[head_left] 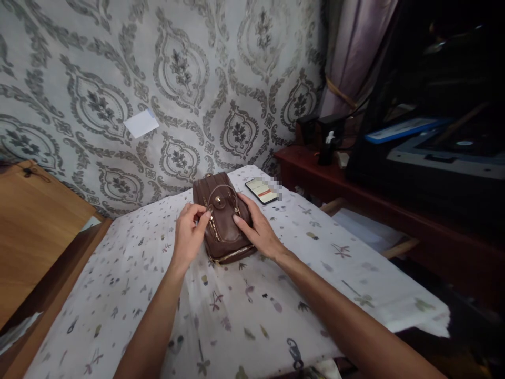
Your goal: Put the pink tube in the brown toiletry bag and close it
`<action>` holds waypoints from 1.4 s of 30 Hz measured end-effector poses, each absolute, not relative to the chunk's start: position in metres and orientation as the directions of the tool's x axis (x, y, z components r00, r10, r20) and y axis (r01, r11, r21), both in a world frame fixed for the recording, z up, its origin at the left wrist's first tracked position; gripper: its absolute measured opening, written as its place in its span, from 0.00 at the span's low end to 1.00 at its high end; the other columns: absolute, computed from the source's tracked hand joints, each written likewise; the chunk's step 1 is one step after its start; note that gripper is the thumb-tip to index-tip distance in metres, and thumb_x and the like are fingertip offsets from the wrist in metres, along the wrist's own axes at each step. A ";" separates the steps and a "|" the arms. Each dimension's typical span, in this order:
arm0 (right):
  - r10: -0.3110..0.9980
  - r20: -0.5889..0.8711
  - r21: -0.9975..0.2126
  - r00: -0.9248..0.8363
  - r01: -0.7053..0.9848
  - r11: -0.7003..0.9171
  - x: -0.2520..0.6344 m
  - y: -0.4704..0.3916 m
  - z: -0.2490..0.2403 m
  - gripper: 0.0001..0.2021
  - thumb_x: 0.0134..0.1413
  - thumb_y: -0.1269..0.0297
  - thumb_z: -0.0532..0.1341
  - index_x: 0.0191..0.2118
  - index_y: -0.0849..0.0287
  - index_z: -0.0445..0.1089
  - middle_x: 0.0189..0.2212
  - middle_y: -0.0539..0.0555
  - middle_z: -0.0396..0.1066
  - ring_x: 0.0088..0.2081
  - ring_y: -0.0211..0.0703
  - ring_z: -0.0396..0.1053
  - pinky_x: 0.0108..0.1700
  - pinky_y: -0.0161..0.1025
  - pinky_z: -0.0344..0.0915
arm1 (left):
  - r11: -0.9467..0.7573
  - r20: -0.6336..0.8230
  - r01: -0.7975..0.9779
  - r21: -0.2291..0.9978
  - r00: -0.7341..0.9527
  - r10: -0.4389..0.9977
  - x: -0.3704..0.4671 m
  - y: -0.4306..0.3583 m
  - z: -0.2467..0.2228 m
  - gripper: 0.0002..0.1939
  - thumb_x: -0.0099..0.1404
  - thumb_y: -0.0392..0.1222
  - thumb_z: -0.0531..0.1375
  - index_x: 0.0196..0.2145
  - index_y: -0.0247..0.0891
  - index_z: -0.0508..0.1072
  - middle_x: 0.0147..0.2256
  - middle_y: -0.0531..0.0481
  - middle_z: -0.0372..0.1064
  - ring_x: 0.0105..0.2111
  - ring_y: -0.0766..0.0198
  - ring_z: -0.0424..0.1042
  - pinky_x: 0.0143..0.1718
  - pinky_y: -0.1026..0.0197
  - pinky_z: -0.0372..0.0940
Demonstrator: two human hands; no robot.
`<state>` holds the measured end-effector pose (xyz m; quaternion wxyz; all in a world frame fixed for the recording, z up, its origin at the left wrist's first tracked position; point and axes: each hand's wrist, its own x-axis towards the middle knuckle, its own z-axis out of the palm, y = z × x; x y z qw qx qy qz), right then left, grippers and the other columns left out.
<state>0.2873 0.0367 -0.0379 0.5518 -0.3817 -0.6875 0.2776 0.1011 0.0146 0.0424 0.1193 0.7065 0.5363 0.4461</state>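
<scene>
A brown leather-like bag [229,223] with gold zippers, a round gold clasp and a thin looped handle lies on the cloth-covered table [236,326]. At the bag's left side, my left hand [189,231] pinches with thumb and index finger at the end of the curved front pocket's zipper; the small zipper pull is mostly hidden by the fingertips. My right hand [258,226] holds the bag's right side, its thumb on the front near the handle's base and its fingers round the edge.
A phone [261,190] with its screen lit lies just behind and right of the bag. A dark red desk [311,168] with small dark items stands at the right. A wooden panel [43,216] is at the left, and a patterned wall rises behind.
</scene>
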 end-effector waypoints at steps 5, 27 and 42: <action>0.838 0.541 -0.782 -0.074 0.322 0.533 0.282 0.028 -0.039 0.38 0.64 0.46 0.56 0.71 0.59 0.45 0.70 0.66 0.50 0.71 0.56 0.48 0.71 0.59 0.49 | -0.411 0.527 0.715 0.565 0.070 0.847 0.100 0.016 0.043 0.05 0.66 0.41 0.57 0.32 0.40 0.69 0.34 0.50 0.65 0.36 0.61 0.65 0.36 0.60 0.59; 0.725 0.689 -0.619 -0.004 0.517 0.591 0.269 0.027 -0.068 0.51 0.50 0.37 0.66 0.72 0.54 0.44 0.70 0.68 0.50 0.70 0.65 0.51 0.67 0.66 0.54 | -0.415 0.398 0.694 0.589 0.198 0.896 0.097 0.026 0.061 0.05 0.62 0.42 0.58 0.31 0.40 0.69 0.28 0.53 0.67 0.30 0.63 0.65 0.31 0.62 0.57; 0.704 0.709 -0.607 -0.034 0.479 0.635 0.277 0.030 -0.070 0.49 0.50 0.35 0.65 0.71 0.50 0.48 0.68 0.65 0.51 0.69 0.66 0.51 0.67 0.67 0.54 | -0.397 0.360 0.516 0.759 0.175 0.916 0.089 0.029 0.056 0.05 0.62 0.42 0.59 0.33 0.38 0.69 0.32 0.51 0.70 0.34 0.61 0.69 0.34 0.62 0.63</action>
